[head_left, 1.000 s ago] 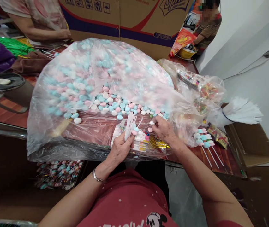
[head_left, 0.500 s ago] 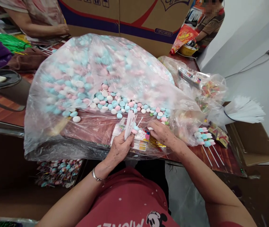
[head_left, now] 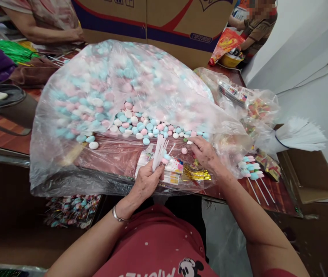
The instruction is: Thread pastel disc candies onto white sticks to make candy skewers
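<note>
My left hand [head_left: 148,181] is closed round a bundle of white sticks [head_left: 158,152]. By its thumb, a blue and a pink marshmallow [head_left: 166,157] sit on one stick. At the near edge of the marshmallow pile [head_left: 149,127], my right hand [head_left: 206,153] pinches a white marshmallow [head_left: 189,142] at its fingertips. A loose pink marshmallow [head_left: 184,150] lies just beside those fingers. Under the left hand are printed cards [head_left: 174,177], and gold twist ties [head_left: 198,174] lie to their right. Clear plastic bag film [head_left: 74,169] covers most of the pile.
On the right are skewered marshmallows [head_left: 250,167], a bundle of white sticks [head_left: 302,134] and an open carton [head_left: 308,173]. A lidded mug [head_left: 8,109] stands left. Below it, a box [head_left: 8,215] holds finished skewers. Two people work beyond the table, near a large carton [head_left: 166,23].
My right hand has moved away from the cards, up and right to the pile's edge, uncovering the gold ties. A pink marshmallow now lies by its fingers. My left hand stays nearly still.
</note>
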{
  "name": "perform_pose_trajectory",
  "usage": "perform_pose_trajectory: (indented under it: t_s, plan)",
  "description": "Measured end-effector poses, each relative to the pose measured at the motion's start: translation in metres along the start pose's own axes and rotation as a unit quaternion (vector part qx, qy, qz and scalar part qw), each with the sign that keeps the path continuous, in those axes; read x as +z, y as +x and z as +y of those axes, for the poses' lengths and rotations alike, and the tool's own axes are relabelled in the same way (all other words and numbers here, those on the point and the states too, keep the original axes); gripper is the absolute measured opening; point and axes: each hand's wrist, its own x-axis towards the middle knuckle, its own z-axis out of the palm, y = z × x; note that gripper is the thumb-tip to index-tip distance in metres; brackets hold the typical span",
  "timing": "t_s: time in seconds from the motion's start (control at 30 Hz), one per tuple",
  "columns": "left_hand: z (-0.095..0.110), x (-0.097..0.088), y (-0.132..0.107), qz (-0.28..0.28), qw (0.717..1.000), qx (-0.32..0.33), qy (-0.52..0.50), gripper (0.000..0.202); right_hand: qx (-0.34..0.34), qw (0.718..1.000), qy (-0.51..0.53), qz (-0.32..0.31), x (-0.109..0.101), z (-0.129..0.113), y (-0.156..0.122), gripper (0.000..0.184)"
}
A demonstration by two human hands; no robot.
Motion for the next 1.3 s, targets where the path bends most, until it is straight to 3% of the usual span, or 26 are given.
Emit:
perform_pose_trajectory:
  t_s: [0.23, 0.43, 0.6, 0.77, 1.0, 1.1, 1.2, 1.27, 1.3]
  plan:
    - [0.002, 0.000, 0.000, 0.000, 1.000, 0.001, -0.002, 0.027, -0.087, 0.992, -0.093, -0.002, 0.015, -0.006, -0.013, 0.022]
    - [0.002, -0.001, 0.000, -0.015, 1.000, 0.012, -0.011, 0.028, -0.059, 0.993, -0.102, 0.003, 0.022, 0.000, -0.011, 0.012]
    - [0.001, 0.000, 0.000, -0.008, 1.000, 0.015, -0.011, 0.026, -0.095, 0.984, -0.150, -0.025, 0.020, -0.005, -0.011, 0.011]
    - [0.003, 0.000, 0.000, -0.003, 1.000, 0.014, -0.009, 0.026, -0.108, 0.970, -0.215, -0.028, 0.024, -0.010, -0.018, 0.013]
    - [0.001, -0.001, 0.001, -0.016, 1.000, 0.006, 0.000, 0.028, -0.106, 0.972, -0.207, -0.017, 0.035, -0.013, -0.011, 0.021]
    - [0.002, 0.000, 0.001, -0.022, 1.000, 0.005, 0.000, 0.028, -0.084, 0.984, -0.157, -0.017, 0.034, -0.013, -0.004, 0.021]
    - [0.007, 0.000, 0.001, -0.027, 1.000, 0.007, 0.012, 0.025, 0.015, 1.000, 0.007, 0.010, 0.027, -0.013, 0.001, 0.012]
    - [0.010, 0.001, 0.001, -0.033, 0.999, 0.011, 0.023, 0.026, 0.105, 0.978, 0.178, 0.032, 0.019, -0.014, 0.003, 0.007]
    - [0.011, 0.001, 0.001, -0.039, 0.999, 0.013, 0.027, 0.026, 0.147, 0.952, 0.265, 0.040, 0.016, -0.015, 0.004, 0.014]
